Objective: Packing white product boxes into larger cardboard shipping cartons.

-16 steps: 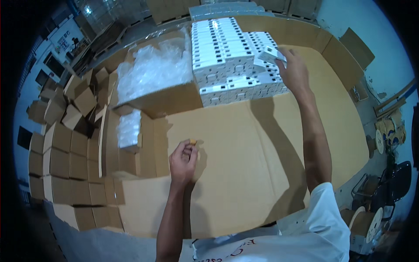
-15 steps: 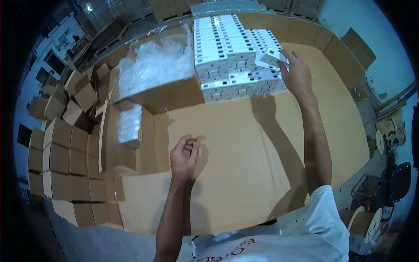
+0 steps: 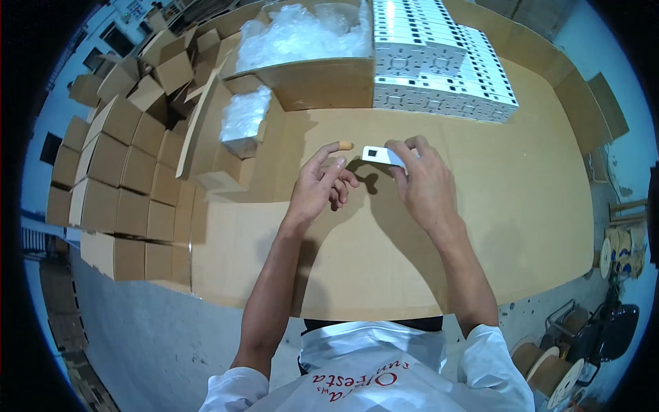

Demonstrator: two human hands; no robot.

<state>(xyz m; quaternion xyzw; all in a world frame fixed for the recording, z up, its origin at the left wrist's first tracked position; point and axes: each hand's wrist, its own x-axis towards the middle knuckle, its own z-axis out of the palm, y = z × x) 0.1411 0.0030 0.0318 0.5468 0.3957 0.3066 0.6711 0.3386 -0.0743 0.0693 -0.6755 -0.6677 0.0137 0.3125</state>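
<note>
White carton (image 3: pixel 379 155) — brought from the stacked white cartons (image 3: pixel 422 56) to over the cardboard tabletop (image 3: pixel 525 206) | our right hand (image 3: pixel 429 182) grips its end from above | our left hand (image 3: pixel 319 187) has uncurled, forefinger extended toward it

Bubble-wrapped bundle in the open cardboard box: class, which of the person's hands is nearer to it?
Left. The left hand is right of the bubble-wrapped bundle and closer to the person's body; the right hand, holding a white box, is farther right.
</note>
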